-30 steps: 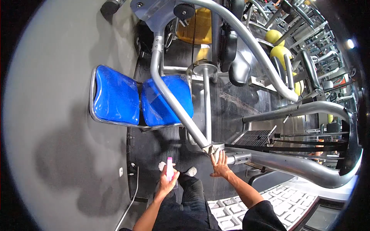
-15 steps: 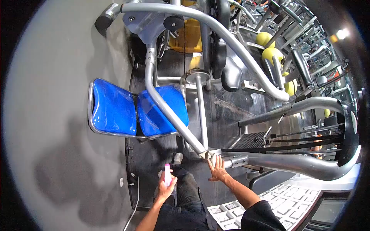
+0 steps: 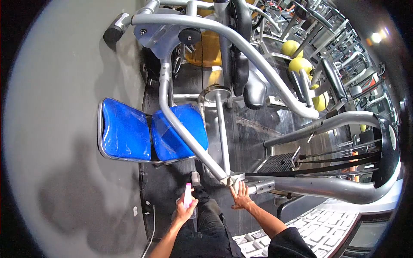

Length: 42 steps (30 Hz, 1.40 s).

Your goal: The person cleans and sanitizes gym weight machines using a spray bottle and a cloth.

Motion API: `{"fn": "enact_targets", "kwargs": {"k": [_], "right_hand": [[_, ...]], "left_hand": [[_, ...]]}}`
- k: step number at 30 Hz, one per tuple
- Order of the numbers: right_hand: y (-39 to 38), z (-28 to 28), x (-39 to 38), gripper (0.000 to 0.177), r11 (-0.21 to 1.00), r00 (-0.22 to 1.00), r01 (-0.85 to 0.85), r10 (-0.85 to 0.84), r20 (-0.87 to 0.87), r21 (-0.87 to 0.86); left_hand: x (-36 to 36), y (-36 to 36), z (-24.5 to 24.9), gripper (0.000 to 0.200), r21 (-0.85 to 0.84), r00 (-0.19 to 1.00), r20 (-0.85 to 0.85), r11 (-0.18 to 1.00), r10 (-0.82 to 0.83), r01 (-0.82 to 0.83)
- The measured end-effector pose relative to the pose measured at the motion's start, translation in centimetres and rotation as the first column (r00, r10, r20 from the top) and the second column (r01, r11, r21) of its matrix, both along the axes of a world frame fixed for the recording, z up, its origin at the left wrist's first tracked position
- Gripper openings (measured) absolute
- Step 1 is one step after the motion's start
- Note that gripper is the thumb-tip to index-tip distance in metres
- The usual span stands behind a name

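My left hand (image 3: 186,209) is wrapped round a spray bottle (image 3: 188,195) with a pink and white head, held upright in front of my legs. Its clear body is mostly hidden by the fingers. To the right, my right hand (image 3: 241,197) has its fingers spread, fingertips right at the joint of a grey exercise machine frame (image 3: 216,170). A pale, crumpled-looking piece (image 3: 229,181) sits at that joint, just beside the fingers. A blue padded chair (image 3: 127,131) stands beyond my left hand, partly behind the curved grey tube.
A grey wall (image 3: 64,107) runs along the left, with a white cable (image 3: 153,228) at its foot. Ahead is a weight stack (image 3: 277,163). Yellow exercise balls (image 3: 300,66) and more gym machines stand at the back right. White brick-patterned surfacing (image 3: 331,225) lies lower right.
The view has tilted slightly, so the chair and machine sit a little lower. My left hand keeps the spray bottle, and my right hand stays spread at the joint. My foot has shifted slightly.
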State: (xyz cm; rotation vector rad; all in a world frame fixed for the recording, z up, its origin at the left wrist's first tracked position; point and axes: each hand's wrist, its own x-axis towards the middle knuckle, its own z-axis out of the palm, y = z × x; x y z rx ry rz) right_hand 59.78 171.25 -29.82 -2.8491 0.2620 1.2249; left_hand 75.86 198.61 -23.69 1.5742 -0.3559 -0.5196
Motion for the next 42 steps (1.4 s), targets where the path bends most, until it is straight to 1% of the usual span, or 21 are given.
{"fn": "enact_targets", "kwargs": {"k": [2, 3, 4, 6, 7, 8, 10, 11, 13, 14, 16, 17, 23, 25, 29, 34, 36, 37, 38, 40, 42], "right_hand": [[0.2, 0.6, 0.3, 0.127, 1.000, 0.999, -0.012, 0.012, 0.053, -0.009], [0.2, 1.1, 0.1, 0.117, 1.000, 0.997, -0.001, 0.002, 0.073, -0.004], [0.1, 1.1, 0.2, 0.117, 1.000, 0.997, -0.006, 0.006, 0.075, -0.005], [0.3, 0.8, -0.8, 0.096, 0.997, 0.947, 0.055, -0.069, 0.313, 0.054], [0.3, 1.1, -0.5, 0.074, 0.995, 0.838, 0.062, -0.095, 0.538, 0.079], [0.1, 1.5, -0.2, 0.065, 0.974, 0.765, 0.124, -0.216, 0.607, 0.191], [0.0, 2.5, 0.9, 0.065, 0.893, 0.770, 0.327, -0.441, 0.461, 0.309], [-0.3, 2.7, 1.5, 0.065, 0.895, 0.777, 0.321, -0.436, 0.454, 0.310], [-1.0, 3.1, 2.7, 0.066, 0.762, 0.705, 0.470, -0.628, 0.329, 0.446], [-1.2, 3.1, 3.5, 0.066, 0.766, 0.712, 0.465, -0.622, 0.326, 0.444], [-1.1, 3.0, 5.2, 0.060, 0.563, 0.451, 0.513, -0.819, 0.354, 0.648], [-1.3, 2.7, 6.3, 0.054, 0.555, 0.431, 0.459, -0.822, 0.372, 0.694], [-0.5, 1.6, 18.7, 0.053, 0.599, 0.480, 0.234, -0.756, 0.445, 0.766], [-0.4, -0.5, 22.7, 0.056, 0.703, 0.523, 0.116, -0.644, 0.559, 0.702], [0.1, -1.0, 30.8, 0.062, 0.709, 0.561, -0.031, -0.571, 0.599, 0.704], [0.1, -0.8, 34.8, 0.065, 0.584, 0.589, 0.014, -0.661, 0.465, 0.812], [-0.2, -0.9, 34.6, 0.063, 0.428, 0.618, 0.297, -0.768, 0.170, 0.854], [-0.2, -1.6, 34.4, 0.062, 0.535, 0.619, 0.084, -0.689, 0.377, 0.841], [-0.2, -2.0, 33.8, 0.062, 0.533, 0.624, 0.088, -0.688, 0.371, 0.841], [0.1, -2.2, 33.0, 0.063, 0.684, 0.623, -0.043, -0.552, 0.555, 0.728], [1.1, -1.7, 33.0, 0.065, 0.647, 0.614, 0.019, -0.609, 0.502, 0.762]], "left_hand": [[0.4, -0.2, -0.5, 0.040, 0.009, 1.000, 0.014, 1.000, -0.011, 0.011], [0.6, -0.4, -0.8, 0.041, 0.010, 0.999, 0.024, 0.999, -0.030, 0.030], [0.8, -0.6, -0.9, 0.042, 0.012, 0.998, 0.035, 0.999, -0.049, 0.048], [1.5, -0.9, -0.4, 0.043, 0.017, 0.995, 0.080, 0.998, -0.058, 0.057], [2.0, -1.2, 0.0, 0.043, 0.023, 0.990, 0.125, 0.998, -0.068, 0.065], [2.4, -1.2, 0.4, 0.043, 0.026, 0.991, 0.121, 0.998, -0.059, 0.056], [3.5, -1.1, 1.1, 0.045, 0.062, 0.983, 0.077, 0.985, -0.165, 0.161], [4.0, -1.1, 1.5, 0.045, 0.065, 0.985, 0.070, 0.986, -0.157, 0.152], [5.1, -1.2, 1.8, 0.047, 0.076, 0.974, 0.045, 0.973, -0.223, 0.219], [5.7, -1.2, 1.5, 0.047, 0.076, 0.976, 0.042, 0.975, -0.214, 0.211], [6.9, -1.2, 0.8, 0.046, 0.156, 0.971, 0.019, 0.960, -0.238, 0.232], [7.2, -1.7, 0.6, 0.043, 0.124, 0.985, -0.023, 0.977, -0.173, 0.174], [8.7, -4.3, -1.0, 0.038, 0.047, 0.999, -0.015, 0.998, 0.038, -0.037], [9.0, -5.3, -0.7, 0.038, -0.013, 0.989, -0.056, 0.990, 0.138, -0.139], [9.5, -6.1, -1.0, 0.041, 0.033, 0.983, -0.057, 0.985, 0.172, -0.170], [10.4, -6.6, -1.2, 0.042, 0.041, 0.973, -0.050, 0.974, 0.225, -0.223], [11.2, -6.8, -1.1, 0.042, 0.038, 0.967, -0.066, 0.969, 0.246, -0.244], [11.4, -6.7, -1.3, 0.042, 0.044, 0.962, -0.097, 0.966, 0.257, -0.254], [11.5, -6.7, -1.5, 0.042, 0.050, 0.955, -0.128, 0.964, 0.266, -0.262], [11.9, -7.1, -1.8, 0.043, 0.065, 0.954, -0.118, 0.960, 0.277, -0.271], [12.3, -7.4, -2.1, 0.044, 0.079, 0.955, -0.101, 0.959, 0.278, -0.271]]}}
